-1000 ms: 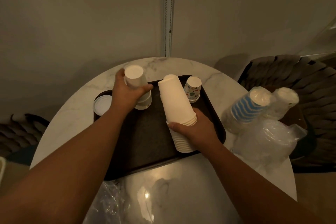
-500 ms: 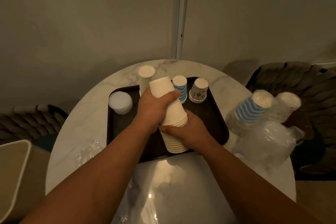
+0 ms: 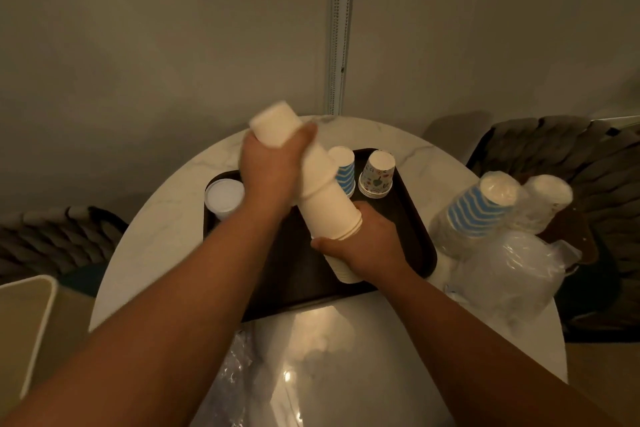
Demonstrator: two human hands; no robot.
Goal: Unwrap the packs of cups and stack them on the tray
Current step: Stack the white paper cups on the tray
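Left hand (image 3: 268, 172) grips the top white cups (image 3: 273, 125); right hand (image 3: 363, 246) just below grips the stack (image 3: 329, 208) over the tray (image 3: 412, 218).

My left hand (image 3: 268, 177) was raised at the far side, fingers and thumb curled round something it held, its outline blurred. My left forearm ran up from the lower left corner. My right hand (image 3: 363, 246) sat lower and nearer, fingers wrapped in a grip, knuckles toward me. My right forearm came in from the lower right, so the two arms converged toward the middle.
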